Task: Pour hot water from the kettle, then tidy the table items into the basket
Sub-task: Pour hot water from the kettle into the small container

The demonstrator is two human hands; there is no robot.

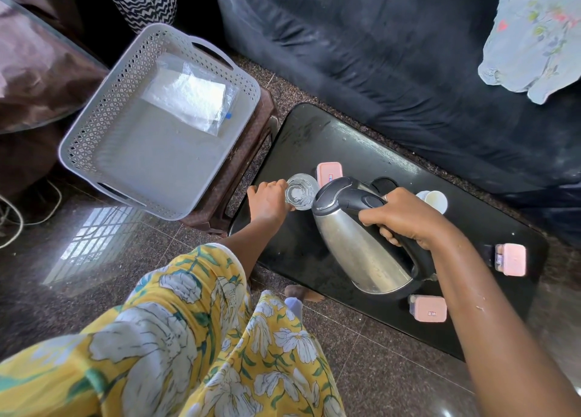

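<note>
1. The kettle (355, 243) hangs over the black table (301, 140), tipped so its long axis slants from its base, nearest the person, up to the spout, which points at the glass (300, 191)
2. Its body is brushed steel with a black lid and a black handle along its upper side
3. The right hand (405, 218) is clamped round that handle, knuckles up, forearm reaching in from the lower right
4. The left hand (268, 201) is closed round the side of the glass, just beside the kettle's spout, its arm coming from a yellow floral sleeve (195, 306)
5. The glass is clear and stands upright; whether water is flowing into it cannot be told
6. Around the kettle lie three pink-lidded boxes: one (329, 172) just beyond the glass, one (430, 309) near the kettle's base, one (512, 259) further right
7. A white cup (435, 200) sits behind the right hand
8. Well left of the kettle a grey perforated basket (94, 127) rests on a brown stool (248, 152), holding a clear plastic bag (191, 99)
</note>
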